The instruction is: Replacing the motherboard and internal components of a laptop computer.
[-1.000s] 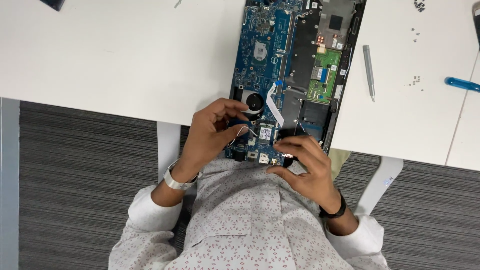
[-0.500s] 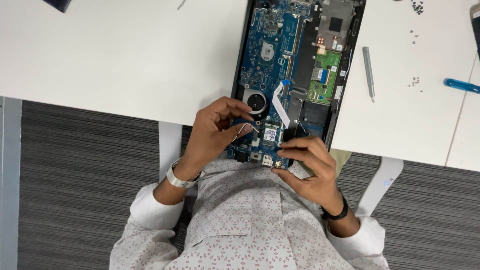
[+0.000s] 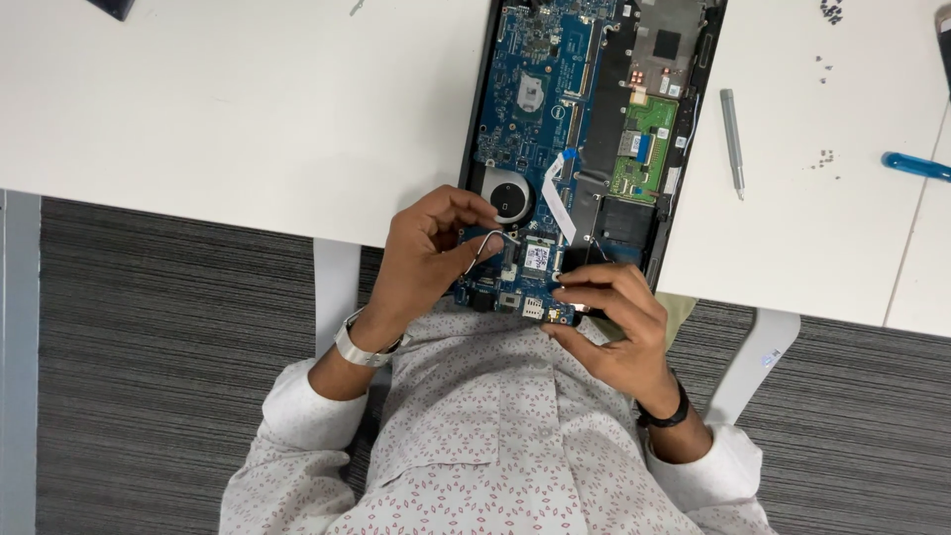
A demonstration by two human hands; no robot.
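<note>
We see a white table above grey carpet, bearing one opened laptop, one grey driver and one blue tool. At its near edge our left hand pinches a thin wire. Our right hand presses fingertips on the board's corner.

White bench stretches across the top of the view, and on it lies the opened laptop chassis, blue circuit board up, its near end hanging over the bench edge. Just to its right rests a grey screwdriver, then small dark screws scattered about and a blue-handled tool by the far right edge. Below the bench, grey striped carpet.
</note>
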